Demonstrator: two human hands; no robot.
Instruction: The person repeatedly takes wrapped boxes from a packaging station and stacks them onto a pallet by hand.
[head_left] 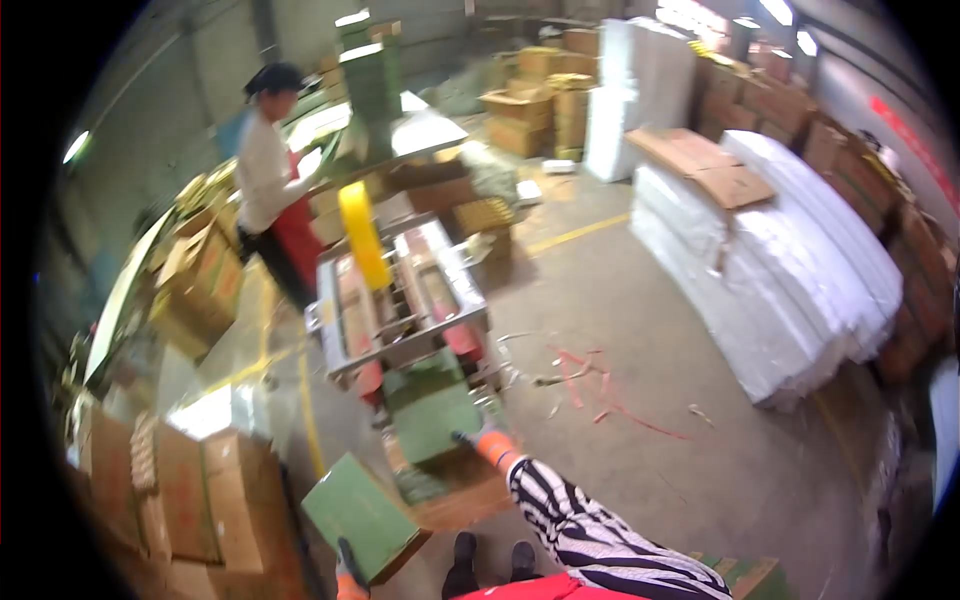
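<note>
My left hand (347, 562), in a dark glove with an orange cuff, grips the near edge of a green carton (365, 512). That carton sits tilted at the lower left, its brown side showing; the fingers beneath are hidden. My right hand (478, 442), gloved the same way, reaches forward to the right edge of a second green carton (428, 405). Its fingers look stretched out on the carton's top, slightly blurred. This carton lies at the near end of a carton-sealing machine (400, 290) with a metal frame and a yellow tape roll (362, 235).
A co-worker (270, 180) in a red apron stands beyond the machine, at a table with stacked green cartons (368, 95). Brown boxes (190, 490) stand at left. White wrapped stacks (760, 270) stand at right. Red strap scraps (600, 390) litter the floor.
</note>
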